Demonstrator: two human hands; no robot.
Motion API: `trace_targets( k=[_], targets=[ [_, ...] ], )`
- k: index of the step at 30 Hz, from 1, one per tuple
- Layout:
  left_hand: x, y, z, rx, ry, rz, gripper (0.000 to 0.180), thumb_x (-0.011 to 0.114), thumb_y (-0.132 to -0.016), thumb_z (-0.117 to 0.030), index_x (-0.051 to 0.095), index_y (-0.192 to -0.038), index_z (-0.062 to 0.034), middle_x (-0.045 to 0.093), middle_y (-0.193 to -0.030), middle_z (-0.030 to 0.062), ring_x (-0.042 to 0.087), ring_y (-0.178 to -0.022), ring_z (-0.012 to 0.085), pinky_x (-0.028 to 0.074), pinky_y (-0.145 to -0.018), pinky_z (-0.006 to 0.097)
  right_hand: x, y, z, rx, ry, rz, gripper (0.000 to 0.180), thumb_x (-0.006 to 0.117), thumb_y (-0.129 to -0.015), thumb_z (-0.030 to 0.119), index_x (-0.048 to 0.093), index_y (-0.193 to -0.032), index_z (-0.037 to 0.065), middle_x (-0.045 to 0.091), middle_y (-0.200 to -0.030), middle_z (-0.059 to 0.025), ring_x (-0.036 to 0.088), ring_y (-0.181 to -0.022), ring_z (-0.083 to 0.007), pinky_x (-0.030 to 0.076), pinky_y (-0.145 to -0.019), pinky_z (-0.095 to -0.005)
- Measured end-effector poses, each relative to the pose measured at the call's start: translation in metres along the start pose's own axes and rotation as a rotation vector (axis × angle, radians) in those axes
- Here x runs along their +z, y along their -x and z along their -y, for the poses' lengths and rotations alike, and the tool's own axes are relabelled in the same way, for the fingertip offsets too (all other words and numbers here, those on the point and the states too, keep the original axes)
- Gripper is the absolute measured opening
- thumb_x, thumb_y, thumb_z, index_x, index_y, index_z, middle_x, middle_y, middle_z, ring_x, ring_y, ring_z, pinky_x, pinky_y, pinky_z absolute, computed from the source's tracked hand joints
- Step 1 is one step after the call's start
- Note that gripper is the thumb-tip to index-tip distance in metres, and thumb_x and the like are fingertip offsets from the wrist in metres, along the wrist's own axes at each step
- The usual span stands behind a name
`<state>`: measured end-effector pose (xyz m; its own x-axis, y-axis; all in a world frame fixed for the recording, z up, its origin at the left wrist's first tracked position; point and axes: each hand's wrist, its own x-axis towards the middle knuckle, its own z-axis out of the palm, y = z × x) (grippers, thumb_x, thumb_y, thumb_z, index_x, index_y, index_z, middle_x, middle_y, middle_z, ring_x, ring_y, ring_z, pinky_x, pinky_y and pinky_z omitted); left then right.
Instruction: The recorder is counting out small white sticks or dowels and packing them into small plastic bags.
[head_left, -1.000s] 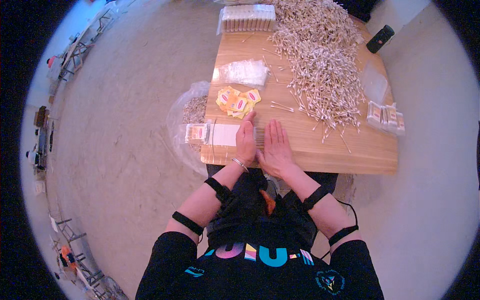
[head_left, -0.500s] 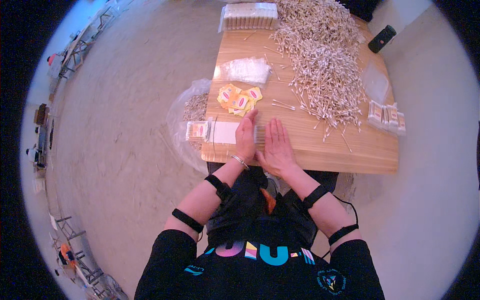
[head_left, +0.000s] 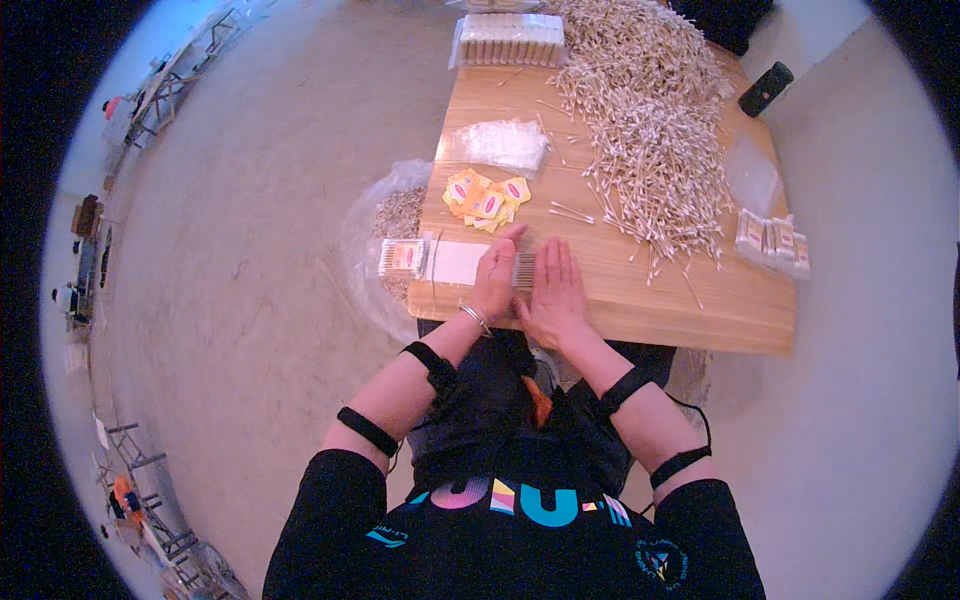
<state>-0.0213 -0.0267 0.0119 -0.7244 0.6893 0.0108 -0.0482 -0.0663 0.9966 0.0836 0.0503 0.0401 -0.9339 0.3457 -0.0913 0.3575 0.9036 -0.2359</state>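
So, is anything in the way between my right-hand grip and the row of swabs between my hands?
Nothing visible: the right-hand grip lies right beside the row of swabs, with the left-hand grip at its other side. Whether the right one touches it, I can't tell.

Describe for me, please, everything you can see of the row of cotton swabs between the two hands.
The row of cotton swabs lies flat on the wooden table, near its front edge. Slim, brownish sticks, apparently wood, lie side by side, pointing away from the person. The left hand and right hand flank it closely; exact contact, the full count and the tips are unclear at this size.
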Motion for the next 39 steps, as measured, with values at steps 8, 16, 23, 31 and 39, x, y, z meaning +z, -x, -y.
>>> trace_targets(
  k=[8,16,23,31,39],
  targets=[
    [-0.024,0.042,-0.029,0.363,-0.869,0.254,0.045,0.053,-0.085,-0.028,0.049,-0.125,-0.0052,0.046,-0.118,0.0182,0.040,-0.110,0.0345,0.032,-0.098,0.041,0.011,0.001,-0.004,-0.013,0.016,-0.092,0.089,0.054,-0.079,0.048,0.016,-0.137,-0.009,0.011,-0.146,-0.0249,0.007,-0.137,-0.0374,0.005,-0.112,-0.0440],
    [-0.028,0.058,-0.043,0.273,-1.079,0.445,0.061,0.055,-0.082,-0.044,0.043,-0.131,-0.0095,0.045,-0.100,0.0141,0.040,-0.097,0.0307,0.027,-0.093,0.042,0.016,0.001,-0.003,-0.065,-0.021,-0.194,0.094,0.059,-0.074,0.049,0.019,-0.135,-0.010,0.016,-0.143,-0.0250,0.012,-0.135,-0.0379,0.011,-0.111,-0.0450],
    [-0.026,0.057,-0.040,0.337,-1.136,0.433,0.064,0.053,-0.082,-0.048,0.040,-0.132,-0.0104,0.045,-0.100,0.0139,0.040,-0.097,0.0309,0.027,-0.091,0.043,0.012,0.001,-0.004,-0.064,-0.020,-0.181,0.095,0.060,-0.073,0.049,0.018,-0.135,-0.010,0.015,-0.143,-0.0254,0.011,-0.136,-0.0381,0.011,-0.111,-0.0453],
    [-0.025,0.056,-0.037,0.323,-1.091,0.385,0.064,0.055,-0.081,-0.046,0.039,-0.130,-0.0074,0.046,-0.102,0.0142,0.040,-0.097,0.0306,0.027,-0.092,0.042,0.010,0.002,-0.004,-0.060,0.005,-0.135,0.094,0.057,-0.075,0.047,0.014,-0.137,-0.009,0.012,-0.145,-0.0246,0.009,-0.137,-0.0373,0.009,-0.112,-0.0448],
    [-0.026,0.054,-0.036,0.294,-1.105,0.400,0.064,0.056,-0.081,-0.043,0.039,-0.131,-0.0058,0.047,-0.100,0.0143,0.042,-0.097,0.0294,0.027,-0.092,0.042,0.012,0.001,-0.003,-0.052,0.002,-0.129,0.092,0.055,-0.078,0.047,0.013,-0.137,-0.009,0.011,-0.145,-0.0243,0.006,-0.137,-0.0368,0.007,-0.112,-0.0445]
  ],
)
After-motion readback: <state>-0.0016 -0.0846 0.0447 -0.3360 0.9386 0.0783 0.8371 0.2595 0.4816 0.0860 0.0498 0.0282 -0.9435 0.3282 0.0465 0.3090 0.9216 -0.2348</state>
